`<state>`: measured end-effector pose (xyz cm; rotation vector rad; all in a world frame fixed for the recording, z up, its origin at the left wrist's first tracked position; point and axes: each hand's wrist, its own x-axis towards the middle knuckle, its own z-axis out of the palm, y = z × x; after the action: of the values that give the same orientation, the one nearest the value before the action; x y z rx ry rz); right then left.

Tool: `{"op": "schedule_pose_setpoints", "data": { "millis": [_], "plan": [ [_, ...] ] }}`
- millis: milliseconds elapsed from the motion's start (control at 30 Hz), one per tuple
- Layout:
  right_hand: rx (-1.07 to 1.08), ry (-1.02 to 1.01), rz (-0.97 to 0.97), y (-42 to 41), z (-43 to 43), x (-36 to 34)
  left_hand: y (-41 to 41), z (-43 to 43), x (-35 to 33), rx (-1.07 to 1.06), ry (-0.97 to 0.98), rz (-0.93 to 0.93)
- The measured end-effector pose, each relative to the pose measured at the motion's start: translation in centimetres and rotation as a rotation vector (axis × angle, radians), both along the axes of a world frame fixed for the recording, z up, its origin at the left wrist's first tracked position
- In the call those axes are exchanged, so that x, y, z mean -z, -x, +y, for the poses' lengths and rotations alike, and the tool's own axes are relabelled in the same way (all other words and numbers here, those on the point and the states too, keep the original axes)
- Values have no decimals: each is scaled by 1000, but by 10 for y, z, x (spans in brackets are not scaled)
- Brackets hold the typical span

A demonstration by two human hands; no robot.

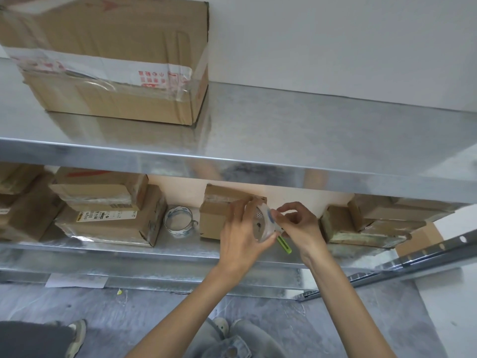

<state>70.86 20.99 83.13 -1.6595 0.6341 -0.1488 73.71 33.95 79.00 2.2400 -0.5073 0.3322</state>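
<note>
My left hand (241, 235) grips a roll of clear tape (263, 223) in front of a small cardboard box (214, 215) on the lower metal shelf. My right hand (300, 224) pinches the roll's edge at its right side with thumb and forefinger. A green utility knife (284, 245) sticks out below my right hand; whether that hand holds it or it lies on the shelf I cannot tell. The small box stands behind both hands and is partly hidden by them.
A second tape roll (178, 221) stands on the lower shelf (180, 251) left of the small box. Stacked cartons (108, 215) fill the left, more boxes (374, 220) the right. A big taped carton (111, 60) sits on the upper shelf (309, 140). Another person's shoe (77, 337) is at the bottom left.
</note>
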Motion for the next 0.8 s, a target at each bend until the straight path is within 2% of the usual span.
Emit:
{"op": "schedule_pose_setpoints", "data": {
  "millis": [200,367,500,567,667,733,800],
  "plan": [
    [-222,17,-240,15,0,-2,-2,0,-1,43,52,3],
    [-135,111,-271,10,-4,0,4,3,9,210,44,20],
    [-79,187,-264,10,-1,8,11,-2,8,222,70,-4],
    [-81,-3,-195,11,0,9,9,-4,13,189,57,10],
    [-156,-461,-152,15,-1,8,4,-4,19,162,48,83],
    [-168,-537,-164,15,-5,11,0,-3,20,255,34,151],
    [-141,-515,-174,12,-11,12,-7,0,15,380,28,239]
  ]
}}
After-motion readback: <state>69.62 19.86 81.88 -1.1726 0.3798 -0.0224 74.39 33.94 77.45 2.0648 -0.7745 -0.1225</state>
